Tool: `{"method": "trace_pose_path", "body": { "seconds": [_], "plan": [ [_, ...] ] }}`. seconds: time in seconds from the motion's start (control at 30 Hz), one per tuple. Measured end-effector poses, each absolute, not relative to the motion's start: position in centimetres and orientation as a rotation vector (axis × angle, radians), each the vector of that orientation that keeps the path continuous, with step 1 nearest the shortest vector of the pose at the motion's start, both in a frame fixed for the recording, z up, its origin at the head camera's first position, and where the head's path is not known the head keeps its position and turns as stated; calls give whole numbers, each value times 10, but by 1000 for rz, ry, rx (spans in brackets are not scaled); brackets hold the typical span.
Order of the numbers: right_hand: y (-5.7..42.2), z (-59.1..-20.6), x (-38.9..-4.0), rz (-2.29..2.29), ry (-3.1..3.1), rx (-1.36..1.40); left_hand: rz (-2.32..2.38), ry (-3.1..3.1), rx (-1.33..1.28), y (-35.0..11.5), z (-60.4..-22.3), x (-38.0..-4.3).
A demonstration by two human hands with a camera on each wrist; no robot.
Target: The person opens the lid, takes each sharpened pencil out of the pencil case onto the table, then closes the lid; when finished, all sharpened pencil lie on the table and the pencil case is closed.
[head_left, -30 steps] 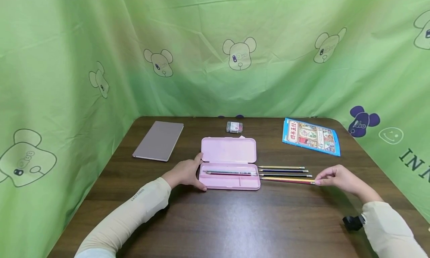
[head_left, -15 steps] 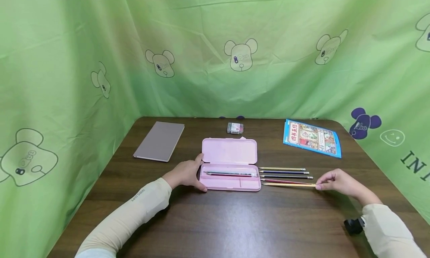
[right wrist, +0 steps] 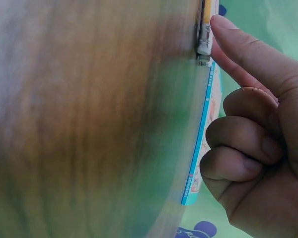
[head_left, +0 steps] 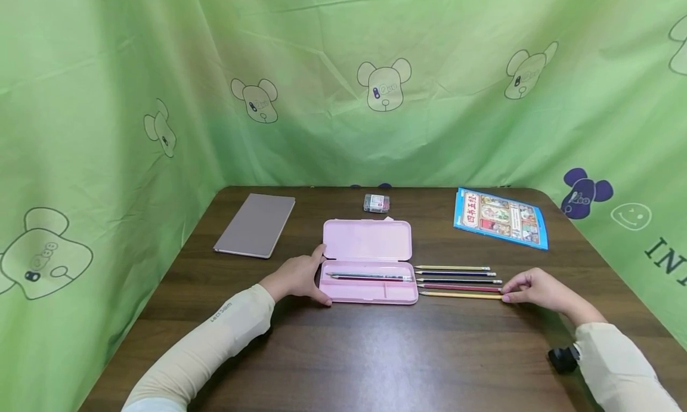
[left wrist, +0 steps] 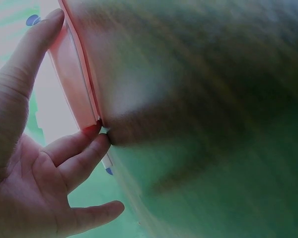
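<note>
While my left grip (head_left: 296, 275) holds the pink pencil case (head_left: 351, 290) by its left end on the surface (head_left: 365, 352), my right grip (head_left: 539, 291) pinches the yellow pencil (head_left: 461, 295) by its eraser, beside the red pencil (head_left: 461, 288)

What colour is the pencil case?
The pencil case is pale pink, shown best in the head view.

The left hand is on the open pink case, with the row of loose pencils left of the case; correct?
Only the side is wrong: the head view shows the row of loose pencils lying right of the pink case.
</note>
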State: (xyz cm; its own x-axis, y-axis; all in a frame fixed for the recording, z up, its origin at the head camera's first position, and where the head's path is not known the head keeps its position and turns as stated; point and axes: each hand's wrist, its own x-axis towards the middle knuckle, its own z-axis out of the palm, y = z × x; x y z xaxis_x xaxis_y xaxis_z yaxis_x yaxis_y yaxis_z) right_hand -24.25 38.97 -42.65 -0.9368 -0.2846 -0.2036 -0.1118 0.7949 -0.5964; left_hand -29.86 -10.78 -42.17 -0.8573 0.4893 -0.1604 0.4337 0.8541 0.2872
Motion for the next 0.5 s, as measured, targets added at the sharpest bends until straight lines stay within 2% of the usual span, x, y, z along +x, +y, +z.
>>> {"method": "trace_pose_path", "body": {
  "seconds": [0.5],
  "plan": [
    [386, -423, -242, -936, 2749, -193, 349, 2794, 704, -108, -423, -301]
  ]
}}
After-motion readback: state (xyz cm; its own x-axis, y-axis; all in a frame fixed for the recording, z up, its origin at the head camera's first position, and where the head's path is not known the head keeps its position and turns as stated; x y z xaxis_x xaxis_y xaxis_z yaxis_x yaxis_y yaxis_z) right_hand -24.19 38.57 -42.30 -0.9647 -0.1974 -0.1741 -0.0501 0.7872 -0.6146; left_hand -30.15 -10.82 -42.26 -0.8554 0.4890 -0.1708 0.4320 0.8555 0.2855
